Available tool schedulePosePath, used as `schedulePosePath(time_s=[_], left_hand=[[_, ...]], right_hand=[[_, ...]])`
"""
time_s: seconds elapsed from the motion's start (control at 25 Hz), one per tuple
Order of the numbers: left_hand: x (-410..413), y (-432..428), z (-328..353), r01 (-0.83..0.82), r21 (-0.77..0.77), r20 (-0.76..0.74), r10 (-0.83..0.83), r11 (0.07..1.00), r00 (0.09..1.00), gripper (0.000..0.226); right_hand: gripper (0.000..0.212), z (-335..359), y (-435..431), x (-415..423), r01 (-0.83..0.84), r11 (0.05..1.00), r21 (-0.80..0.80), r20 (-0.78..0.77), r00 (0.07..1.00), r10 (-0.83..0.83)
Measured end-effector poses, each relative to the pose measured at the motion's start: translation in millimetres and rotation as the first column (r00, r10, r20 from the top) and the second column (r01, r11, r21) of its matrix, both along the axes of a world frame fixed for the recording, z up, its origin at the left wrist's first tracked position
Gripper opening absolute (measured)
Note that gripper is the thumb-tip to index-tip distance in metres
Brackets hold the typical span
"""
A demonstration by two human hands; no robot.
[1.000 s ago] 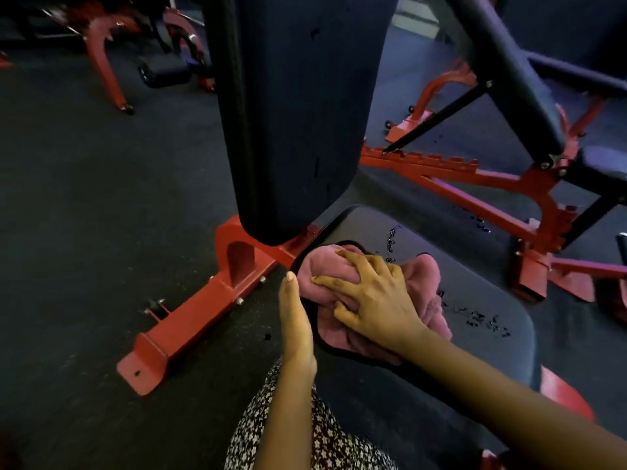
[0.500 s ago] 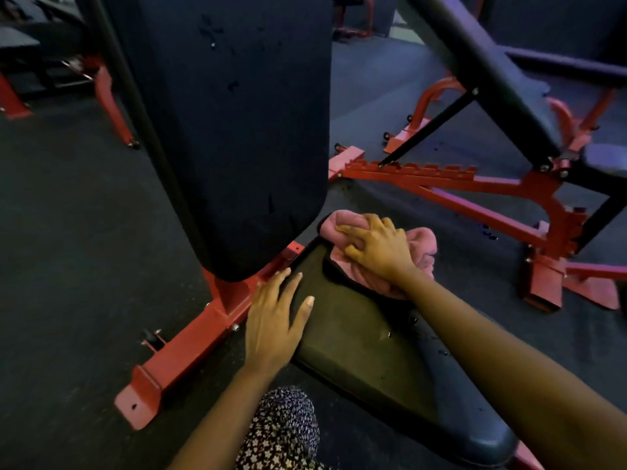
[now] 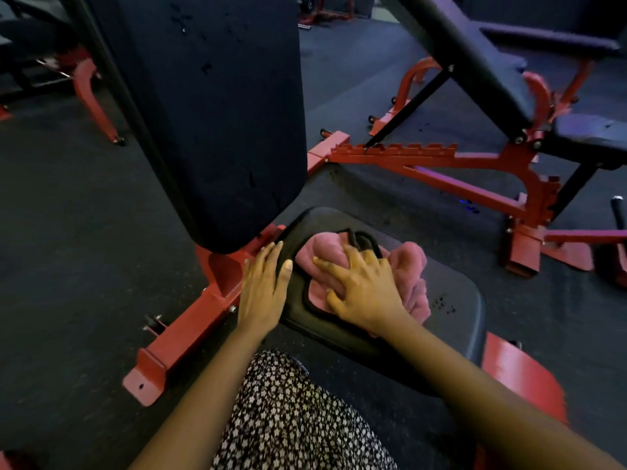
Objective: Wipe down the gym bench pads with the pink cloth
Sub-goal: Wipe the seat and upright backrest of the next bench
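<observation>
The bunched pink cloth (image 3: 407,266) lies on the black seat pad (image 3: 454,310) of a red-framed gym bench. My right hand (image 3: 363,290) presses down on the cloth with spread fingers, partly curled into its folds. My left hand (image 3: 263,290) rests flat, fingers straight, on the seat pad's left edge next to the red frame. The tall black back pad (image 3: 210,106) stands upright just beyond both hands.
The bench's red base bar (image 3: 176,337) runs down-left across the dark rubber floor. A second red-framed bench (image 3: 475,164) with an inclined black pad stands to the right. More red equipment (image 3: 91,93) is at far left. My patterned clothing (image 3: 288,418) fills the bottom centre.
My right hand has drawn the cloth back from the seat pad's far edge toward me. My left hand has stayed flat on the pad's left edge after turning down from its side.
</observation>
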State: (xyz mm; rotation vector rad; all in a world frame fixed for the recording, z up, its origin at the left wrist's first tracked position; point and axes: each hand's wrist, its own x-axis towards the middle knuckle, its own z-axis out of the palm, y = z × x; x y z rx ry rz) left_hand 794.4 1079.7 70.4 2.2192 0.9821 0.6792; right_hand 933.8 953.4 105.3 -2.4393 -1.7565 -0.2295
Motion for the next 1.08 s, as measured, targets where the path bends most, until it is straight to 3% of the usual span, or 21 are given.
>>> schedulePosePath(time_s=[0.12,0.24,0.4,0.48,0.6,0.8,1.08], left_hand=[[5,-19,12,0.041,-0.045,0.094,-0.037,0.998,0.995,0.076],[16,-36,19,0.132,-0.004,0.079,-0.131,0.991,0.988,0.076],[33,-51,16,0.213,0.111,-0.031,-0.210,0.971,0.977,0.084],[38,-55,9,0.250,0.200,-0.172,-0.217,0.947,0.961,0.088],[43,-58,1,0.303,0.357,-0.380,-0.160,0.884,0.911,0.071],[44,-56,0,0.297,0.398,-0.401,-0.127,0.868,0.907,0.061],[43,-56,2,0.325,0.375,-0.431,-0.147,0.869,0.890,0.066]], right_hand=[[0.054,3,-41,-25,-0.028,1.000,-0.006,-0.024,0.999,0.028],[0.057,1,-72,-31,-0.055,0.998,-0.015,0.026,0.998,0.055],[0.050,8,-71,12,0.067,0.995,-0.068,-0.062,0.996,-0.071],[0.046,11,-61,45,0.142,0.989,-0.046,-0.038,0.989,-0.144],[0.040,12,-48,92,0.206,0.974,-0.095,-0.006,0.978,-0.208],[0.043,13,-33,135,0.268,0.954,-0.134,-0.112,0.953,-0.283],[0.062,9,-86,81,0.219,0.975,-0.023,-0.020,0.975,-0.219]])
